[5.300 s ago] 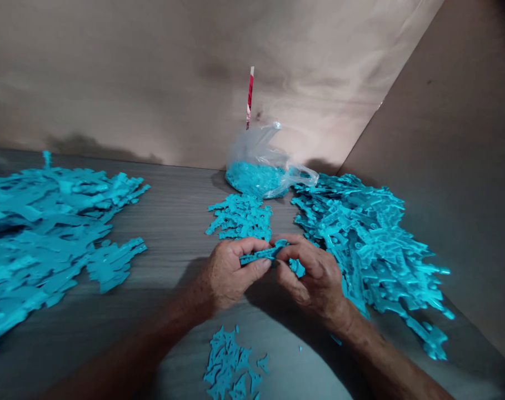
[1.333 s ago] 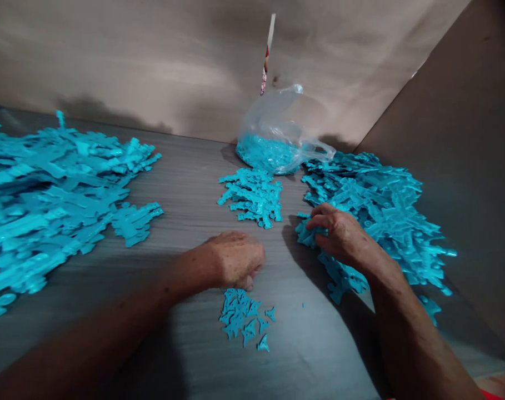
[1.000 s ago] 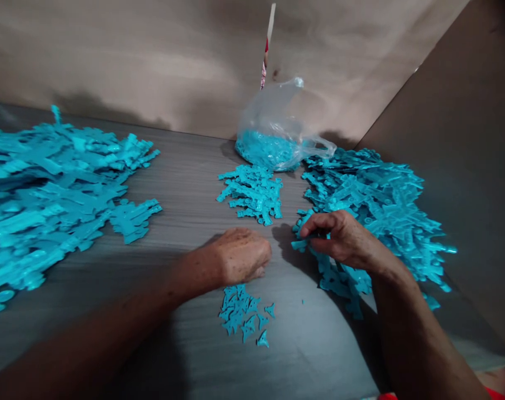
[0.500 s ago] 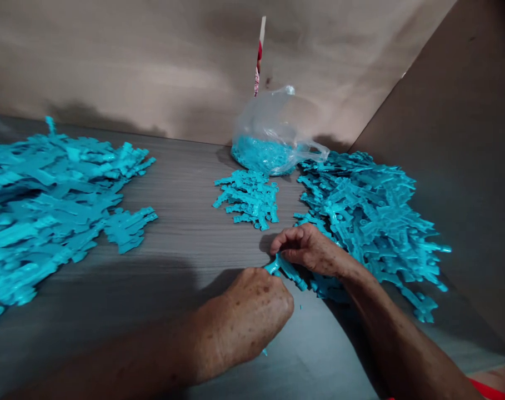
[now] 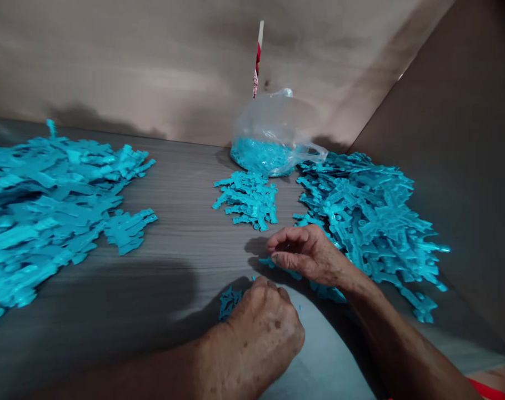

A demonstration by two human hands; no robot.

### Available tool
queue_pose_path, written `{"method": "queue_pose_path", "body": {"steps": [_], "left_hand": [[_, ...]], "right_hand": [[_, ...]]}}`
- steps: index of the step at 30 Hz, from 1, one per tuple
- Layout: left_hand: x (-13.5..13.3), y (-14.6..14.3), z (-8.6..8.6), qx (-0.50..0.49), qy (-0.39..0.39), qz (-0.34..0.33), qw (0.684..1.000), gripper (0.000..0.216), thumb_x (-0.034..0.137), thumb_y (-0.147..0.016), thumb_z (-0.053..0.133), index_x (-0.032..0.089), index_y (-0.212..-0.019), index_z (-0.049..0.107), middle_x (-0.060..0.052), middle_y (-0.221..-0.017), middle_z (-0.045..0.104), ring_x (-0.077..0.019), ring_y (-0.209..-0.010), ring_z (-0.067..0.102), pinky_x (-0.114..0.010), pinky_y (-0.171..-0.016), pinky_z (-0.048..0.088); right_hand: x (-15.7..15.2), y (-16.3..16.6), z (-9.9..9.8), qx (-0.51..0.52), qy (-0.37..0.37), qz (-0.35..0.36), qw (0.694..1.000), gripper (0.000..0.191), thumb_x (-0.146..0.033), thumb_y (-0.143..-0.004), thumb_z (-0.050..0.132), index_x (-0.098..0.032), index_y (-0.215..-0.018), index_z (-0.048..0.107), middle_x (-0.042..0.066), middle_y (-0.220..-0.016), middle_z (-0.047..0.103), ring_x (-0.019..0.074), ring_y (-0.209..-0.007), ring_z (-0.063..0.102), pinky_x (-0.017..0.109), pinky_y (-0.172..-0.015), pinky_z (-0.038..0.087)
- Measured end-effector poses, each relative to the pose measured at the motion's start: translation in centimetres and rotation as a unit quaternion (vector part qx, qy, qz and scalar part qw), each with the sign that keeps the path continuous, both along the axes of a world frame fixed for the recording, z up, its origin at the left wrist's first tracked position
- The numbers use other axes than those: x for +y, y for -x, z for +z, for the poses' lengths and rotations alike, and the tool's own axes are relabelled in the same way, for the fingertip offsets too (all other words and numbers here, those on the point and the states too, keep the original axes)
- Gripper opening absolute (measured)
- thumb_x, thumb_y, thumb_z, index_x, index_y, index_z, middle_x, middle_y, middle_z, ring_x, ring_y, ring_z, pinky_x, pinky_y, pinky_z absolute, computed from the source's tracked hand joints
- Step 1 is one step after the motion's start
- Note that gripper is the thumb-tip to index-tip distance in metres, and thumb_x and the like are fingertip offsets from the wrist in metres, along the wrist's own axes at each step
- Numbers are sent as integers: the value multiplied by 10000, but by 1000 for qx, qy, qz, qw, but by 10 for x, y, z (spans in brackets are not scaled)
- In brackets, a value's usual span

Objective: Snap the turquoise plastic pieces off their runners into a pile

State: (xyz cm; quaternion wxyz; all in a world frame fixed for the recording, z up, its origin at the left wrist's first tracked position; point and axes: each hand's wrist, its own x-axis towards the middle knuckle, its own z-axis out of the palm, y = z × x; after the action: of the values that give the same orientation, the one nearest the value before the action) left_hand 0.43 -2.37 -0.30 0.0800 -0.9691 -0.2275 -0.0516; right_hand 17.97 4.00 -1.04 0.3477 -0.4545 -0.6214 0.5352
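Observation:
My right hand (image 5: 308,253) is curled, its thumb and fingertips close together at a flat turquoise plastic piece (image 5: 266,261). Most of that piece is hidden beneath the hand. Nearer to me, my left hand (image 5: 264,328) is closed in a fist with its back to the camera, so what its fingers hold is out of sight. A tiny turquoise bit (image 5: 253,278) shows just beyond its knuckles. Left of the fist are small turquoise scraps (image 5: 229,303), partly covered by it.
Large heaps of turquoise pieces lie at left (image 5: 48,205) and right (image 5: 369,216). A smaller pile (image 5: 252,200) sits mid-table before a clear plastic bag (image 5: 269,139) holding turquoise pieces. Wooden panels (image 5: 152,66) stand behind and on the right.
My left hand has shifted slightly right and toward me, uncovering the small scraps. The right hand has moved slightly left, and less of the turquoise piece beneath it shows.

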Motion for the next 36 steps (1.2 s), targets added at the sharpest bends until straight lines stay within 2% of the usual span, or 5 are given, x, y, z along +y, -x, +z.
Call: {"method": "queue_pose_path", "body": {"steps": [7, 16, 22, 25, 36], "left_hand": [[-11, -5, 1, 7, -43, -18, 999, 181, 81, -744, 597, 190, -628, 684, -58, -612, 644, -214, -595, 581, -387, -626, 484], [42, 1, 24, -108, 188, 61, 974, 175, 39, -700, 589, 190, -762, 652, -14, -662, 655, -168, -555, 579, -293, -501, 389], [88, 8, 27, -391, 458, 210, 771, 53, 135, -712, 618, 165, -731, 657, 36, -601, 605, -106, -550, 553, -207, -498, 422], [92, 5, 18, -432, 507, 233, 709, 60, 157, -660, 663, 149, -717, 647, 22, -604, 614, -121, -561, 583, -220, -507, 462], [94, 4, 10, -396, 456, 257, 754, 81, 176, -699, 616, 158, -770, 651, -7, -675, 656, -161, -636, 643, -259, -566, 501]], "right_hand": [[4, -1, -5, 24, 52, -10, 998, 213, -339, -795, 711, -148, -884, 676, -26, -648, 551, 79, -526, 431, 214, -487, 336], [10, -12, -7, -8, 44, 10, 999, 251, -402, -806, 701, -152, -804, 683, -33, -600, 528, 83, -506, 420, 215, -473, 336], [8, -10, 6, 13, 77, 37, 996, 375, -501, -828, 684, -140, -729, 694, 9, -605, 617, 99, -523, 540, 220, -502, 441], [8, -9, 7, 23, 78, 39, 996, 383, -512, -830, 683, -136, -765, 718, 22, -644, 655, 96, -536, 567, 216, -514, 467], [9, -10, 5, 43, 103, -1, 994, 236, -371, -729, 755, -146, -724, 684, 5, -615, 652, 90, -499, 544, 212, -484, 440]]}}
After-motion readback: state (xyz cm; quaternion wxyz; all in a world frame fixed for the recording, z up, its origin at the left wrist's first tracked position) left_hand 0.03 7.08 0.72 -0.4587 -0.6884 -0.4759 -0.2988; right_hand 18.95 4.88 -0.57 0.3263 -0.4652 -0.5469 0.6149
